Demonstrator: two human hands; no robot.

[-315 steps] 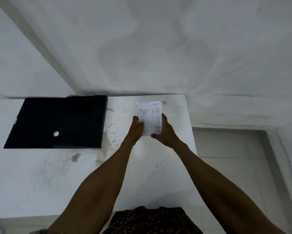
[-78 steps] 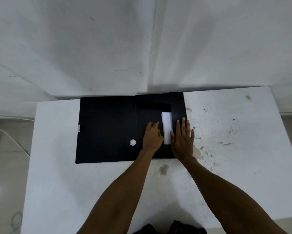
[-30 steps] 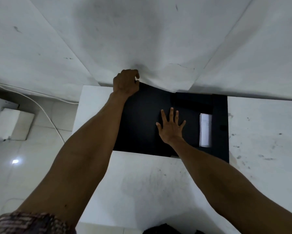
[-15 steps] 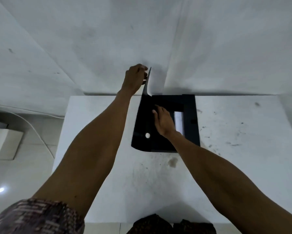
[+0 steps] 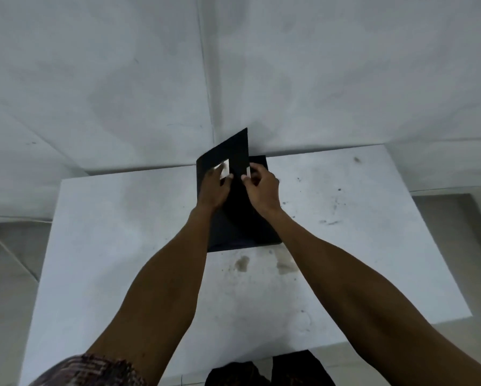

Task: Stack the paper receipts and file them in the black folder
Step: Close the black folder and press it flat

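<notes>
View: head camera, looking down over both forearms at a white worktop point(image 5: 122, 246) that is set against a pale wall point(image 5: 331, 79).
Folder point(image 5: 242, 232): black, laid on the far middle of the worktop with its far end close to the wall. Its near edge is seen between the two forearms.
Cover point(image 5: 229, 147): a black panel of the folder is raised and tilted. Its top corner is seen above the worktop's far edge, against the wall.
Receipts point(image 5: 248, 171): only a thin white strip is seen, at the cover's right edge, inside the folder. The rest is hidden by the cover.
White patch point(image 5: 225, 169): a small pale rectangle is seen against the front of the cover, between the left forefinger and thumb. What it is cannot be told.
Left hand point(image 5: 214, 188): placed over the folder's left part with the fingers curled. The cover is gripped between fingers and thumb at the white patch.
Right hand point(image 5: 263, 188): placed over the folder's right part with the fingers curled. The tips are brought together at the cover's right edge, just beside the white strip. Whether the cover or the receipts are pinched cannot be told.
Stains point(image 5: 242, 263): two brownish marks are seen on the worktop just in front of the folder. Dark specks are scattered to the right.
Sleeve point(image 5: 94, 369): a patterned sleeve is seen at the lower left.
Floor point(image 5: 8, 274): a pale floor is seen beyond the worktop's left side.
</notes>
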